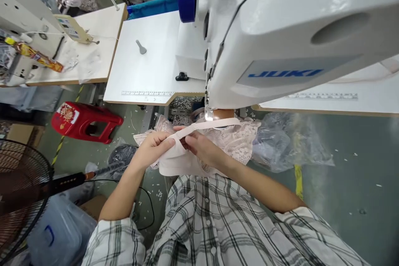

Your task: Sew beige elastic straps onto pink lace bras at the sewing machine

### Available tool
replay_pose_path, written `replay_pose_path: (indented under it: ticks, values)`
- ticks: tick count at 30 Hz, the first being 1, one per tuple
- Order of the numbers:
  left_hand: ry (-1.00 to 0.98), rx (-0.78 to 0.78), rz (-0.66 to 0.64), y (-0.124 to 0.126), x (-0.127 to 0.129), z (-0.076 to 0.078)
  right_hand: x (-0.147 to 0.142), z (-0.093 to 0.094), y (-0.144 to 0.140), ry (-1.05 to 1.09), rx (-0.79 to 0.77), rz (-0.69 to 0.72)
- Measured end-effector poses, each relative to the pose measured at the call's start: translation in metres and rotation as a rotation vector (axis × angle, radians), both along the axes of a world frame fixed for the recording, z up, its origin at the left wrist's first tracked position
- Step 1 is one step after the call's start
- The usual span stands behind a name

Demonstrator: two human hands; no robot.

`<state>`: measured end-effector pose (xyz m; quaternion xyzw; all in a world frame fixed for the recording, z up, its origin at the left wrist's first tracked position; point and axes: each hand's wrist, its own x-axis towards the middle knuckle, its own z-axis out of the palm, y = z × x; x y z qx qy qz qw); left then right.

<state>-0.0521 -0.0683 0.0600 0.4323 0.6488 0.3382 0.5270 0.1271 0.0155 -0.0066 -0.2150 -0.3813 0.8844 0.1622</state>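
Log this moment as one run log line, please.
left hand: pinching pale strap | right hand: holding strap | lace garment: under sewing machine

A grey-green concrete floor [343,166] spreads under everything, flecked with white scraps and crossed by a strip of yellow tape [298,181]. Up top, a white table [146,70] with a printed ruler [146,93] along its front edge, and a second table [102,29] further left carrying a small control box [72,29] and a colourful packet [39,57]. Below them, a red plastic stool [85,122] lies tipped on its side. At the lower left, a dark standing fan [21,193] with its wire cage, and just beneath it a clear plastic bin [59,232]. To the right, crumpled clear plastic bags [289,145] on the floor. The light is even and bright.
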Motion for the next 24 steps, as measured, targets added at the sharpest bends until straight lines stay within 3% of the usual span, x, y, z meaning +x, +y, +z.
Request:
replay_pose_path:
  ticks: [2, 5, 8, 10, 12, 14, 16, 18, 20, 22, 24]
  values:
    - [0.032, -0.051, -0.071, -0.001, -0.006, -0.008, -0.008, -0.004, -0.002, -0.003, -0.157, -0.1]
    - [0.15, -0.114, -0.205, 0.002, -0.011, -0.024, -0.001, -0.016, -0.01, -0.043, -0.241, -0.217]
    - [0.504, -0.061, -0.269, 0.003, -0.01, -0.047, 0.014, -0.04, -0.024, -0.166, -0.205, -0.259]
    - [0.767, 0.047, -0.143, -0.001, 0.0, -0.066, 0.024, -0.06, -0.031, -0.269, -0.056, -0.285]
    - [0.859, 0.134, 0.064, -0.005, 0.018, -0.085, 0.028, -0.078, -0.034, -0.355, 0.188, -0.382]
    - [0.633, 0.128, 0.194, -0.006, 0.039, -0.1, 0.029, -0.09, -0.03, -0.415, 0.47, -0.524]
    - [0.28, 0.079, 0.217, -0.001, 0.058, -0.109, 0.027, -0.096, -0.023, -0.456, 0.734, -0.583]
    - [0.06, 0.063, 0.224, 0.009, 0.07, -0.112, 0.027, -0.095, -0.015, -0.508, 0.939, -0.539]
    - [0.025, 0.096, 0.259, 0.019, 0.075, -0.11, 0.034, -0.088, -0.009, -0.551, 1.051, -0.437]
    - [0.045, 0.14, 0.301, 0.026, 0.073, -0.103, 0.05, -0.074, -0.006, -0.559, 1.023, -0.223]
    - [0.118, 0.173, 0.305, 0.029, 0.068, -0.094, 0.071, -0.055, -0.005, -0.496, 0.889, 0.104]
